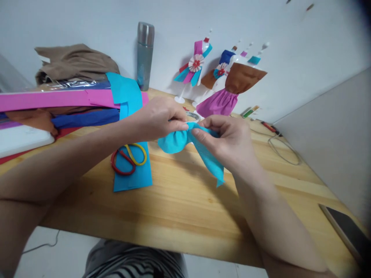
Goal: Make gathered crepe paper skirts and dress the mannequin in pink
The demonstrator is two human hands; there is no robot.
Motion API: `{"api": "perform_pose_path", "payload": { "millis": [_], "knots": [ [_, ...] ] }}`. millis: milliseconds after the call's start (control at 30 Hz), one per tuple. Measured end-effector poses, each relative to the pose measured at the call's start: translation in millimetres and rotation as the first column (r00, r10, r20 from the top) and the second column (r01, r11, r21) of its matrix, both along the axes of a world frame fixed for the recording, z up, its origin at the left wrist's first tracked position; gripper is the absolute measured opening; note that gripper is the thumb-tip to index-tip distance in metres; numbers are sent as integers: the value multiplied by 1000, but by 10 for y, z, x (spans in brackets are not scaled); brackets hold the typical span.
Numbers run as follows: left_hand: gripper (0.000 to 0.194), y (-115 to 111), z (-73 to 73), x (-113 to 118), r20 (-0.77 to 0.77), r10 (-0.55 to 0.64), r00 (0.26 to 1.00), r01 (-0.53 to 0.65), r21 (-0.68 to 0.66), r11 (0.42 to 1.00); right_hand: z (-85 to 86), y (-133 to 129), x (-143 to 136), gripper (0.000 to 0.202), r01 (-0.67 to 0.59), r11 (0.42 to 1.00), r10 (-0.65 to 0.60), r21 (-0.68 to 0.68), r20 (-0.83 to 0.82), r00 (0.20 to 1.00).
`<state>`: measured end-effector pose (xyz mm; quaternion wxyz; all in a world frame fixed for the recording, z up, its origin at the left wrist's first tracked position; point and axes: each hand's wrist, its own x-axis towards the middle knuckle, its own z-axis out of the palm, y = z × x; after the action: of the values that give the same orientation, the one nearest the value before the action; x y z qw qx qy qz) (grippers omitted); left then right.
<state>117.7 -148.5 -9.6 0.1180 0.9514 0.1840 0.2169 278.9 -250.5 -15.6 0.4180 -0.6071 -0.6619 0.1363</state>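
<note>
Above the middle of the wooden table [179,208] I hold a strip of turquoise crepe paper [174,143], gathered into small pleats at its left end. My left hand [165,114] pinches the gathered upper edge between thumb and fingers. Close beside it, my right hand [227,139] pinches the same strip, and its loose tail hangs down to the right. Behind the hands a roll of tape [193,116] is partly hidden. Scissors with one red and one yellow handle loop [123,162] lie on a folded turquoise sheet [133,181] at the left.
Small mannequins in paper dresses [197,63] [246,77] stand at the back near the wall. A steel flask [145,56] stands left of them. Coloured paper [63,99] and a brown cloth [78,61] are piled at left. A phone [344,229] lies at right, a cable [284,154] behind it.
</note>
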Motion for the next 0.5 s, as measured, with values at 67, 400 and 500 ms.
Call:
{"api": "perform_pose_path", "payload": {
  "millis": [67,400,500],
  "knots": [
    [23,-8,8,3,-22,13,1000,-13,7,1000,4,-9,-15,17,5,1000,-5,-6,-11,1000],
    [24,-61,5,-1,-29,25,999,-23,62,998,3,-20,-6,21,-64,997,60,-47,-70,996],
    [25,-69,6,0,-45,47,998,-42,105,994,1,-8,8,19,-42,998,38,-43,-85,996]
  ]
}}
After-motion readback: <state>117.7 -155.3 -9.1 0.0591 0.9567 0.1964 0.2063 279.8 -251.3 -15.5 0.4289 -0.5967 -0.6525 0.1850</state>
